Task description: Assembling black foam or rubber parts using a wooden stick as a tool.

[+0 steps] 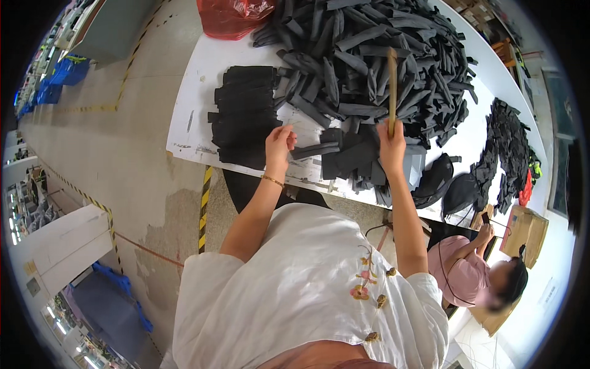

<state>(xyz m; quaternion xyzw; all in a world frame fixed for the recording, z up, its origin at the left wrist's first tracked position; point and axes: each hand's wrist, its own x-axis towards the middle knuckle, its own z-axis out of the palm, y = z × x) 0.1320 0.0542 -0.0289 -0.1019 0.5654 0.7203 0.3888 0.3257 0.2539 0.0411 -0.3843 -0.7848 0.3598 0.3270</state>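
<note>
My left hand (281,148) is closed at the near edge of the white table (190,104), its fingers curled in. A narrow dark fabric tube (316,150) reaches from beside those fingers to the right; the grip itself is partly hidden. My right hand (391,146) is wrapped round the lower end of a flat wooden stick (393,86), which points away from me over the dark pieces. Under and beside this hand lies a loose stack of flat dark fabric pieces (347,161). Left of my left hand, more dark pieces lie in a neat overlapping row (246,114).
A large heap of dark fabric tubes (362,55) covers the table's far side, beside a red plastic bag (233,17). To the right are black rounded items (460,192) and another dark pile (505,147). A person in pink (458,267) works at the right, near a cardboard box (525,234).
</note>
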